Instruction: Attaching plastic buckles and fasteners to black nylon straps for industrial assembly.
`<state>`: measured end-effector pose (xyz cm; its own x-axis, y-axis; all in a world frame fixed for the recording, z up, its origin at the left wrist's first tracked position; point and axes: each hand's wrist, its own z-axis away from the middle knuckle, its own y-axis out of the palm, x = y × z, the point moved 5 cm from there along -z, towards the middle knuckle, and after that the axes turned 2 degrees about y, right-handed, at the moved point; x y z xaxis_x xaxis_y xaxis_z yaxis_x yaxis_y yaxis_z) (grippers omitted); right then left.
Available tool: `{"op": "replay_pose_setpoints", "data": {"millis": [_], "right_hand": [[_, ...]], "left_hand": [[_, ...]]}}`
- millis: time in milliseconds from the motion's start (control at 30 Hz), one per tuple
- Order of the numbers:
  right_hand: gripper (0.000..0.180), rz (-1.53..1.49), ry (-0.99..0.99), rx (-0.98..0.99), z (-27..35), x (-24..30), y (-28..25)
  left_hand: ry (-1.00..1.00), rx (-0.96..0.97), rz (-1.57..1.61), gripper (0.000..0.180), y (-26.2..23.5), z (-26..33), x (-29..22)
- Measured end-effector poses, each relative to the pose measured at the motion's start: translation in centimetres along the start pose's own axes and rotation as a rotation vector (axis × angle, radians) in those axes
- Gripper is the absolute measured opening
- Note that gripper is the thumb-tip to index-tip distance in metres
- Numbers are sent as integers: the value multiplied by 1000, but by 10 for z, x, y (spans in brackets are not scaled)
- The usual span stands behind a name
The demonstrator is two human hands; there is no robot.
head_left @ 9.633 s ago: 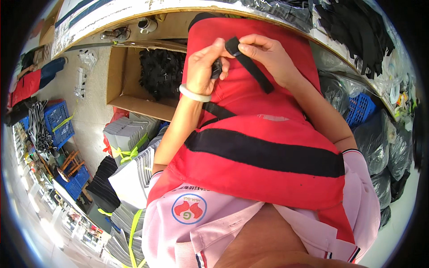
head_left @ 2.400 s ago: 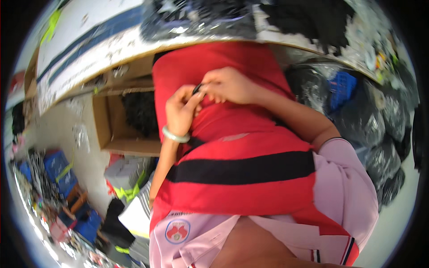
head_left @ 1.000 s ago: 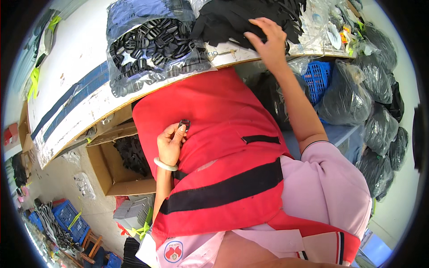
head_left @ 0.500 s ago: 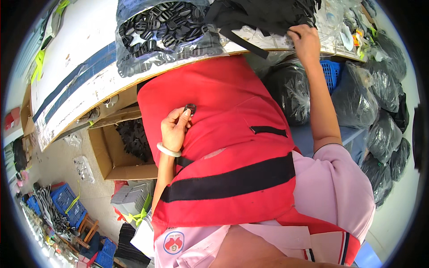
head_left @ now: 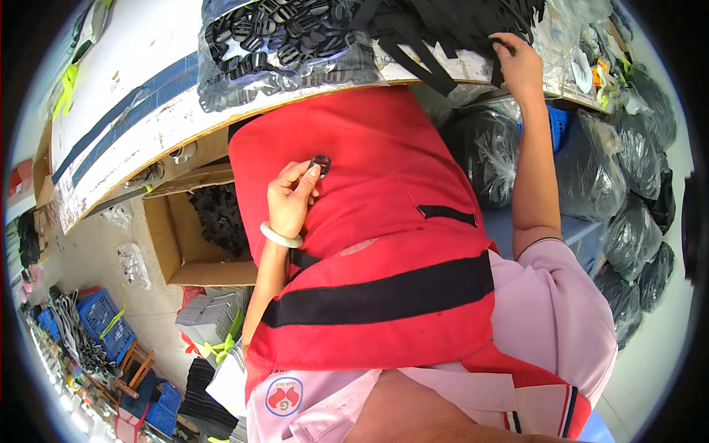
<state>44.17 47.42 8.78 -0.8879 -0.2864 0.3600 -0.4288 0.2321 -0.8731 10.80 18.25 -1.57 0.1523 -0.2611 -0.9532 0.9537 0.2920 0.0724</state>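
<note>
My left hand (head_left: 292, 196) holds a small black plastic buckle (head_left: 320, 164) between thumb and fingertips, over the red apron (head_left: 369, 221) on my lap. A white bangle sits on that wrist. My right hand (head_left: 517, 63) reaches up onto the white table (head_left: 133, 96) and grips black webbing straps (head_left: 443, 29) in a loose pile at the table's edge. Left of the pile lies a clear plastic bag of black buckles (head_left: 273, 44).
An open cardboard box (head_left: 192, 236) with black parts stands under the table at my left. Black plastic bags (head_left: 620, 170) and a blue crate (head_left: 557, 122) crowd the right. Blue crates (head_left: 96, 317) and stacked bundles (head_left: 214, 325) are on the floor at lower left.
My right hand left my lap and reached up to the table, moving along the strap pile to the right. My left hand stays by the apron with the buckle.
</note>
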Motion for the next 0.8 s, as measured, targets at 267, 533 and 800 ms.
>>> {"op": "replay_pose_setpoints", "data": {"millis": [267, 533, 800], "right_hand": [[22, -763, 146, 402, 24, 67, 4], [20, -1039, 349, 1178, 154, 203, 62], [19, -1157, 556, 1265, 165, 232, 87]], "left_hand": [[-31, 31, 80, 16, 7, -7, -7], [12, -114, 290, 19, 10, -2, -31], [146, -187, 263, 20, -4, 6, -31]]}}
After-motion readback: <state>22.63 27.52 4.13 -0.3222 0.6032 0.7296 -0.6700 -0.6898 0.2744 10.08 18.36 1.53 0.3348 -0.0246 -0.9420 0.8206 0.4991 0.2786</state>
